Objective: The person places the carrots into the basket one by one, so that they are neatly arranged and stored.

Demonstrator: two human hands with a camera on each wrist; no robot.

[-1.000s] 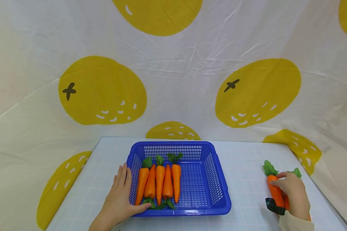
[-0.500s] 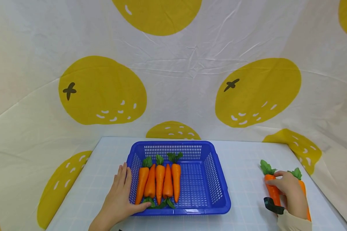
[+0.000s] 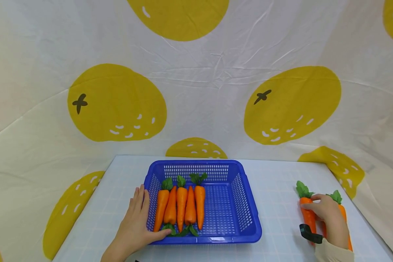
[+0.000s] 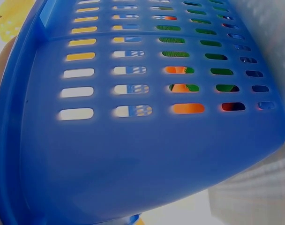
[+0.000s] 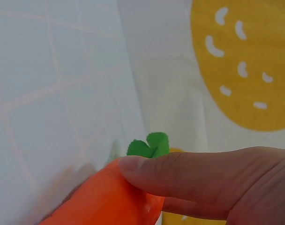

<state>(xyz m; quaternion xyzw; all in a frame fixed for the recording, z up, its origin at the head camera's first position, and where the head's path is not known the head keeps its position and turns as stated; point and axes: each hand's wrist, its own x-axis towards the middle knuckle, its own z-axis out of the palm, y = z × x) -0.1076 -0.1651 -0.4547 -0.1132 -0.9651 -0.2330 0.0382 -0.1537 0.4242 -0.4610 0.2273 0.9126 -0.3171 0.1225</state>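
Observation:
My right hand (image 3: 329, 216) pinches an orange carrot (image 3: 307, 214) near its leafy top, at the right of the table. In the right wrist view the thumb lies across the carrot (image 5: 105, 199), below its green leaves (image 5: 154, 145). Just right of that hand, and partly hidden by it, lies a second carrot (image 3: 342, 211). My left hand (image 3: 134, 222) rests on the near left corner of a blue plastic basket (image 3: 229, 240), fingers straight along the left rim and thumb over the front rim. The left wrist view looks at the basket's slotted outer wall (image 4: 109, 159).
Several carrots (image 3: 181, 203) lie side by side in the basket's left half, tops alternating far and near. The basket's bare mesh floor (image 3: 219, 207) shows to their right. Behind the white checked table (image 3: 275, 182) hangs a cloth (image 3: 203, 109) printed with yellow fruit.
My right hand has shifted slightly left with the carrot, so more of the second carrot shows on its right. The left hand and basket stay in place.

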